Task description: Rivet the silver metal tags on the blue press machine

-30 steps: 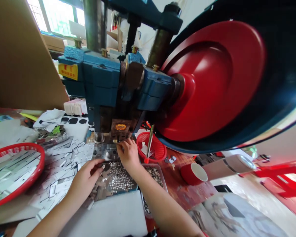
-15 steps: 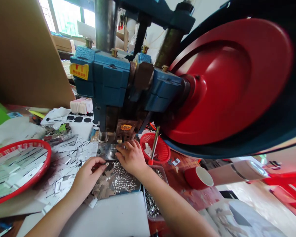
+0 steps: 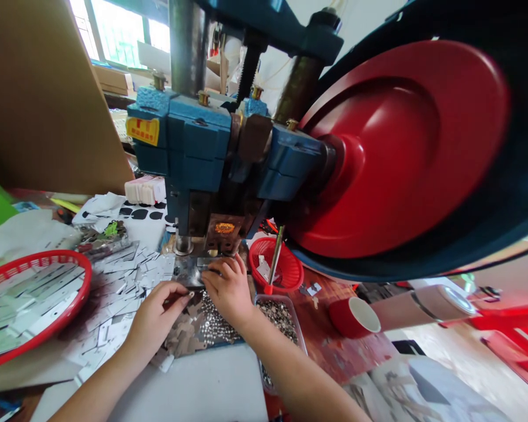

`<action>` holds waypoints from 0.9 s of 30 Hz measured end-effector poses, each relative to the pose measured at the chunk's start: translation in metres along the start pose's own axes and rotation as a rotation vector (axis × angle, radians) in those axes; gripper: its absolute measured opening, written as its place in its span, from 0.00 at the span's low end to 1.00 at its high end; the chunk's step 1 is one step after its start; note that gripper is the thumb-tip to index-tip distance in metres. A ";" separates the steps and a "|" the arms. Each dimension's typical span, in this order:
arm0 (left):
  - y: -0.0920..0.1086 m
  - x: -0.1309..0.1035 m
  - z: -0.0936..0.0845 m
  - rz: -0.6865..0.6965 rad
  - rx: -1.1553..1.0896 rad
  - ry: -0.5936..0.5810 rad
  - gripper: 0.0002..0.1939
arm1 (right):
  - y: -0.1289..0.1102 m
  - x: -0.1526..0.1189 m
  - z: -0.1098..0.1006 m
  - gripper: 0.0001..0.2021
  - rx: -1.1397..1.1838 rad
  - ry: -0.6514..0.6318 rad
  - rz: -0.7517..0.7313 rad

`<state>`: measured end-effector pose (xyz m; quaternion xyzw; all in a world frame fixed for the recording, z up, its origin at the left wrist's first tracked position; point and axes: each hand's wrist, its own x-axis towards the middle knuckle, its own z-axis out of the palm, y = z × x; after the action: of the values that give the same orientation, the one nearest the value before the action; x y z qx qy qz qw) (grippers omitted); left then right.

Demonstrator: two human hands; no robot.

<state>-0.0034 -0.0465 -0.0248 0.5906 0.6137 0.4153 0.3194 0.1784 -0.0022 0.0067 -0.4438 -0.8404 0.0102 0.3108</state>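
Note:
My left hand (image 3: 163,305) pinches a small flat metal tab (image 3: 190,294) between thumb and fingertips, just in front of the press bed. On the steel die plate (image 3: 188,272), under the ram of a blue press (image 3: 198,138), rest the bent fingers of my right hand (image 3: 229,288). Its fingertips are close together, and whatever they hold is hidden. Below my hands lies a tray with flat metal tabs (image 3: 185,332) on the left and shiny round metal pieces (image 3: 215,325) on the right.
A large red flywheel (image 3: 405,146) fills the right side. Red baskets stand left (image 3: 85,287) and behind my right hand (image 3: 297,272). Loose metal strips (image 3: 114,293) cover the left table. A clear box of small parts (image 3: 286,319) and a red cup (image 3: 349,316) are at right.
My right hand has shifted slightly left and its fingers have drawn closer together at the die plate. The left hand stays almost still, holding the tab.

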 end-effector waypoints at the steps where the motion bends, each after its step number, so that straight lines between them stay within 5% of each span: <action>1: 0.000 0.000 0.000 -0.004 -0.021 0.000 0.10 | -0.004 -0.001 0.000 0.07 0.043 0.004 0.023; 9: 0.008 -0.004 -0.001 0.041 -0.180 0.056 0.08 | -0.030 -0.014 0.005 0.09 0.388 -0.118 0.188; 15: 0.010 -0.005 0.002 -0.169 -0.250 -0.151 0.16 | -0.031 -0.016 0.006 0.09 0.409 -0.009 0.275; 20: 0.015 0.002 -0.007 -0.079 -0.063 -0.099 0.15 | -0.001 0.004 0.002 0.07 0.196 0.104 0.247; 27: 0.028 0.024 -0.016 -0.079 0.025 -0.066 0.16 | 0.022 0.029 0.015 0.05 -0.107 0.027 0.257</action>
<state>-0.0071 -0.0256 0.0092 0.5831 0.6310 0.3749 0.3483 0.1741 0.0369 0.0029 -0.5640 -0.7716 -0.0007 0.2941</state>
